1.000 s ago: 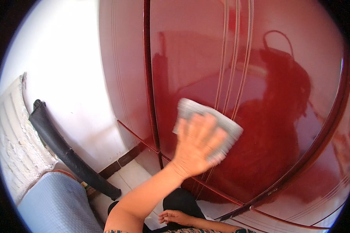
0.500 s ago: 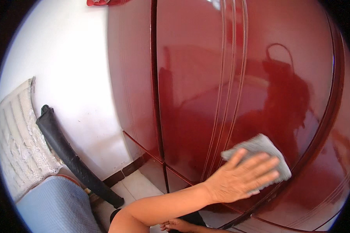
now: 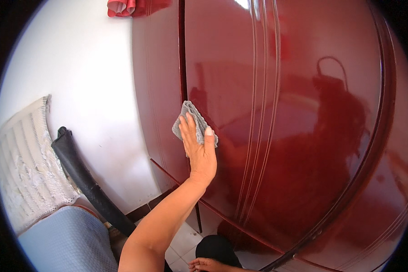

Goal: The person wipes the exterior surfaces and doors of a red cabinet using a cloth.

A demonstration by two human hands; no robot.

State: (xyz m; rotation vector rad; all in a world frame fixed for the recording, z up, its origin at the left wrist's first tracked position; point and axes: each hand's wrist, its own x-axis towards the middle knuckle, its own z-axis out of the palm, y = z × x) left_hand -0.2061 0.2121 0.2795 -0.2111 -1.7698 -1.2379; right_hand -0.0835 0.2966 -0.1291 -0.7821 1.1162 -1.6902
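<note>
My left hand [image 3: 199,154] presses a folded grey cloth [image 3: 180,129] against the glossy dark red cabinet door [image 3: 226,172], at the door's left edge by the vertical gap. The fingers lie over the cloth, and the thumb sits on its right side. Low in the view, my right hand [image 3: 205,264] rests beside my black-clad knee [image 3: 217,249]. Its fingers are loosely stretched toward the left with nothing seen in them, though the lower edge of the picture cuts off part of it.
Left of the cabinet is a white wall [image 3: 95,81]. A long black padded tube [image 3: 88,181] leans there, beside a cream lace cover [image 3: 31,167] and light blue fabric [image 3: 68,240]. Red fabric [image 3: 121,7] hangs at the top. Pale floor tiles [image 3: 186,238] show below.
My left hand has carried the cloth from the door's lower right up and across to its left edge. The fingers now point upward instead of right. My right hand stays low by the knee.
</note>
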